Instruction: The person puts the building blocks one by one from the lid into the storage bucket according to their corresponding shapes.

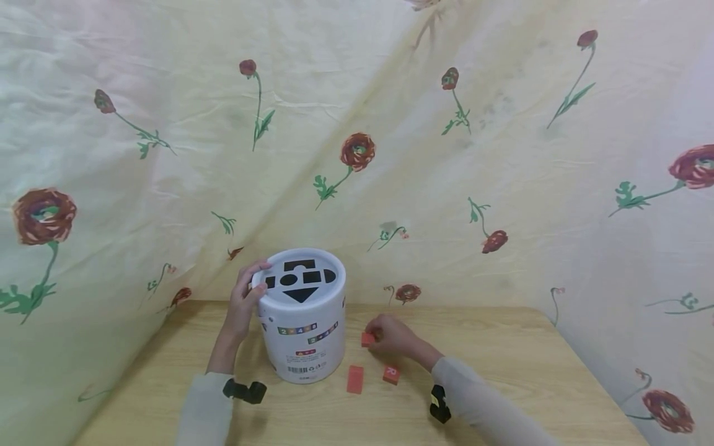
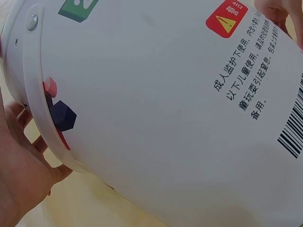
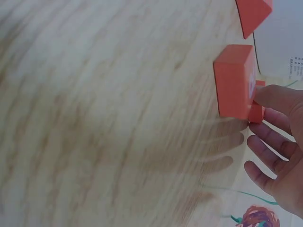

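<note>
A white bucket (image 1: 304, 334) with shape-cut holes in its lid (image 1: 288, 297) stands on the table. My left hand (image 1: 245, 297) grips its upper left edge, fingertips over the lid's rim. In the left wrist view, part of that hand shows beside the white handle band (image 2: 35, 80). To the right of the bucket, my right hand (image 1: 393, 337) pinches a small red block (image 1: 367, 339) between thumb and fingers, close over the table. Nearer me lie a red block with a white R (image 1: 391, 375) and a plain red block (image 1: 354, 379).
The wooden table (image 1: 485, 353) reaches back to a cream cloth (image 1: 390, 186) printed with red flowers, which hangs behind and along both sides. Black straps with small devices sit on the left wrist (image 1: 244, 391) and right wrist (image 1: 439, 404).
</note>
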A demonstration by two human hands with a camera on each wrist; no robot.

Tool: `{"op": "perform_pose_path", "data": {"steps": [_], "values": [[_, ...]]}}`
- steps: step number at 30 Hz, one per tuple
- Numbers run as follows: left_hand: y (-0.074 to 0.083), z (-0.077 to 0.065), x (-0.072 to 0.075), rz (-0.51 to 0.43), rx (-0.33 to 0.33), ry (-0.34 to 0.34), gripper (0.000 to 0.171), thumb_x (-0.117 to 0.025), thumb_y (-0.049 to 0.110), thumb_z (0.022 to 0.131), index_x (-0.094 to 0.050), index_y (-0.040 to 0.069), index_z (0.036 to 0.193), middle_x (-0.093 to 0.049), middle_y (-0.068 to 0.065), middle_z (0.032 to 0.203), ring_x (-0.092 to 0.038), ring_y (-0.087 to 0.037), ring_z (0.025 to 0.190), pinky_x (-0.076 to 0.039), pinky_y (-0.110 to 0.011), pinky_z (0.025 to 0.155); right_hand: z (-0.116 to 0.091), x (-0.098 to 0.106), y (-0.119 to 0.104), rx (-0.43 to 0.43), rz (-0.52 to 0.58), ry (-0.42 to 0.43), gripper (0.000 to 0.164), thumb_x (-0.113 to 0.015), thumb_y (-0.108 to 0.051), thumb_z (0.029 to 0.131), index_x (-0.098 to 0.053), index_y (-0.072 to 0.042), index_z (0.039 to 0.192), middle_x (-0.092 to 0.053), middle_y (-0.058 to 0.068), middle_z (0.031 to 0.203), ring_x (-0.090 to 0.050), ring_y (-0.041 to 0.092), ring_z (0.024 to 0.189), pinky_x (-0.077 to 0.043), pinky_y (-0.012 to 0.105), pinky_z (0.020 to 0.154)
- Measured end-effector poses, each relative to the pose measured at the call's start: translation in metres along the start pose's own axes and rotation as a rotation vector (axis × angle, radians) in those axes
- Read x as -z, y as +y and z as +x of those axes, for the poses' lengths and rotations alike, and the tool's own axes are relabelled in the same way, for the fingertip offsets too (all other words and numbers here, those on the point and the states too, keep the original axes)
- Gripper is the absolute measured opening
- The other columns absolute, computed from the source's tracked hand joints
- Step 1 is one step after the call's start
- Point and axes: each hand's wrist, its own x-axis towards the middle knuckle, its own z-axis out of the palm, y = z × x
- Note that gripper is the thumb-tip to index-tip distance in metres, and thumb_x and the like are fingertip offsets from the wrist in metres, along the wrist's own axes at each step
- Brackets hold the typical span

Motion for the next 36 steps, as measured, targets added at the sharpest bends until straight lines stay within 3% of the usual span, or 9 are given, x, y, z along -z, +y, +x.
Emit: {"op": "perform_pose_path", "data": {"steps": [11, 18, 22, 25, 29, 32, 36], "values": [[0.000, 0.001, -0.001, 0.006, -0.001, -0.001, 0.045, -0.045, 0.020, 0.100, -0.049, 0.015, 0.145, -0.028, -0.004, 0.162, -0.037, -0.029, 0.139, -0.050, -0.015, 0.091, -0.001, -0.003, 0.001, 0.034, -0.038, 0.022, 0.020, -0.081, -0.011, 0.083, -0.076, -0.007, 0.102, -0.066, -0.002, 0.086, -0.053, 0.012, 0.077, -0.048, 0.025, 0.069], [0.000, 0.000, -0.001, 0.009, -0.004, 0.002, 0.046, -0.045, 0.021, 0.101, -0.049, 0.015, 0.146, -0.028, -0.004, 0.162, -0.037, -0.028, 0.139, -0.050, -0.015, 0.091, -0.004, 0.006, -0.003, 0.007, -0.017, -0.023, 0.020, -0.082, -0.018, 0.084, -0.076, -0.008, 0.101, -0.067, -0.001, 0.087, -0.054, 0.012, 0.076, -0.048, 0.026, 0.067], [0.000, 0.000, -0.001, 0.011, -0.007, 0.006, 0.046, -0.045, 0.021, 0.100, -0.049, 0.014, 0.146, -0.029, -0.003, 0.161, -0.037, -0.026, 0.135, -0.049, -0.015, 0.091, -0.002, 0.019, -0.007, 0.000, 0.009, -0.021, 0.020, -0.081, -0.019, 0.085, -0.075, -0.010, 0.102, -0.070, 0.000, 0.092, -0.058, 0.014, 0.081, -0.052, 0.029, 0.072], [0.000, 0.000, -0.001, 0.009, -0.010, 0.006, 0.046, -0.044, 0.020, 0.100, -0.048, 0.015, 0.146, -0.029, -0.003, 0.161, -0.038, -0.026, 0.135, -0.049, -0.014, 0.091, -0.001, 0.030, -0.010, 0.033, 0.024, 0.008, 0.018, -0.078, -0.015, 0.087, -0.073, -0.008, 0.103, -0.072, 0.003, 0.100, -0.064, 0.022, 0.091, -0.057, 0.038, 0.083], [0.000, 0.000, -0.001, 0.003, -0.013, 0.004, 0.046, -0.044, 0.019, 0.100, -0.048, 0.014, 0.146, -0.029, -0.004, 0.160, -0.038, -0.027, 0.135, -0.049, -0.014, 0.091, 0.001, 0.050, -0.016, 0.133, 0.023, 0.056, 0.019, -0.076, -0.009, 0.086, -0.071, -0.003, 0.104, -0.072, 0.010, 0.103, -0.067, 0.032, 0.101, -0.056, 0.051, 0.092], [0.000, 0.000, -0.001, 0.003, -0.015, 0.003, 0.047, -0.044, 0.020, 0.100, -0.048, 0.014, 0.146, -0.029, -0.003, 0.160, -0.038, -0.025, 0.134, -0.049, -0.014, 0.091, 0.004, 0.065, -0.022, 0.159, 0.007, 0.090, 0.021, -0.077, -0.009, 0.086, -0.071, -0.002, 0.104, -0.072, 0.011, 0.104, -0.067, 0.031, 0.101, -0.056, 0.050, 0.092], [-0.001, 0.000, -0.001, 0.004, -0.014, 0.001, 0.047, -0.044, 0.020, 0.100, -0.048, 0.015, 0.147, -0.029, -0.002, 0.161, -0.037, -0.023, 0.134, -0.049, -0.014, 0.091, 0.007, 0.087, -0.034, 0.114, 0.014, 0.117, 0.025, -0.076, -0.010, 0.086, -0.070, -0.004, 0.109, -0.072, 0.009, 0.106, -0.066, 0.029, 0.103, -0.056, 0.045, 0.092]]}}
